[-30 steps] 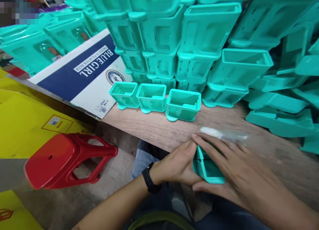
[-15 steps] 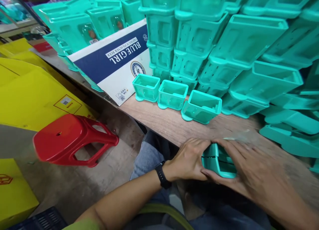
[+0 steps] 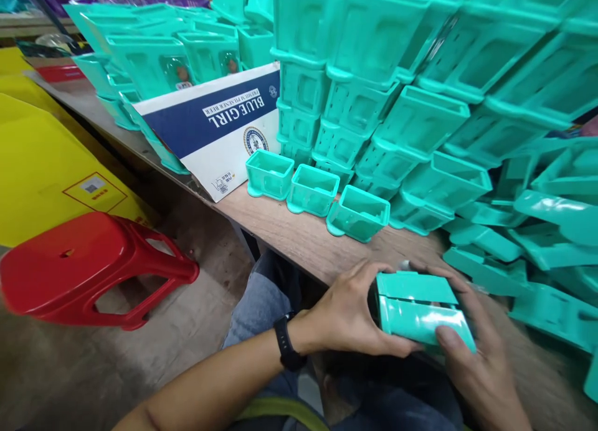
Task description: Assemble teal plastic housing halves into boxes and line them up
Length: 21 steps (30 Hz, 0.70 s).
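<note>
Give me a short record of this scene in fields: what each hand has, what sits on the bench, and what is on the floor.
left hand: grips the left end of a teal plastic part
right hand: grips the same part from the right, thumb on its front face
bench: wooden, three open teal boxes in a row, stacked teal housings behind
box panel: blue and white cardboard, leaning at the stacks
floor: red stool on its side
wrist: black watch

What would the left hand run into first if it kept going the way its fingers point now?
The left hand points rightward and already grips the teal plastic housing, so that comes first. Directly beyond is the right hand on the housing's other side.
</note>
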Each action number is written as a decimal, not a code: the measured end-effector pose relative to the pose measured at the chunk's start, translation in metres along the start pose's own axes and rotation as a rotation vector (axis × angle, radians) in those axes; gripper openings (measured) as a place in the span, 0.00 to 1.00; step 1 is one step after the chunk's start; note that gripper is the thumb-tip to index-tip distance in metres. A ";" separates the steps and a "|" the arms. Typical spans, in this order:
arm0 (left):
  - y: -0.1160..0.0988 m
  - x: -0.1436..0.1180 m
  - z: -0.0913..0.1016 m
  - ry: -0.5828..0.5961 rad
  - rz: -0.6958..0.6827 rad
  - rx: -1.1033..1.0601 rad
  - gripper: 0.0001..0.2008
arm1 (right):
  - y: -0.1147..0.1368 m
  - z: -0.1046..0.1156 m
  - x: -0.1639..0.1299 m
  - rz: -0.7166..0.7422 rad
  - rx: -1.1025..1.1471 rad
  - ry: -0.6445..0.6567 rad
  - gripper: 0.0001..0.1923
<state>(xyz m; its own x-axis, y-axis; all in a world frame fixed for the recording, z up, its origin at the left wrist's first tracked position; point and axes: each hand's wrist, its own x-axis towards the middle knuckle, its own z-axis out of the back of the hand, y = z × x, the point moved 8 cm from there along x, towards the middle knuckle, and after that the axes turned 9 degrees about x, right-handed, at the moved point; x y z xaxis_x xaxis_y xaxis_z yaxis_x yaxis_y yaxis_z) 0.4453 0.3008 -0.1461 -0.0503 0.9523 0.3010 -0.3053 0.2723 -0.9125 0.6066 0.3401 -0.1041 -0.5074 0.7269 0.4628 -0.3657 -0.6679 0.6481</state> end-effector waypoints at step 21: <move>-0.023 0.002 -0.008 0.034 -0.129 0.226 0.45 | -0.017 -0.004 0.000 -0.441 0.217 -0.262 0.41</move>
<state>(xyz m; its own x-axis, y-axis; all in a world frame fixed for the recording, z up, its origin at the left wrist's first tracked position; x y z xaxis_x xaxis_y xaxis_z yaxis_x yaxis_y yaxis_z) 0.4598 0.2972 -0.1263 0.0338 0.9170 0.3975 -0.5120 0.3575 -0.7811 0.6096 0.3508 -0.1176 -0.1214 0.9640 0.2364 -0.3162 -0.2634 0.9114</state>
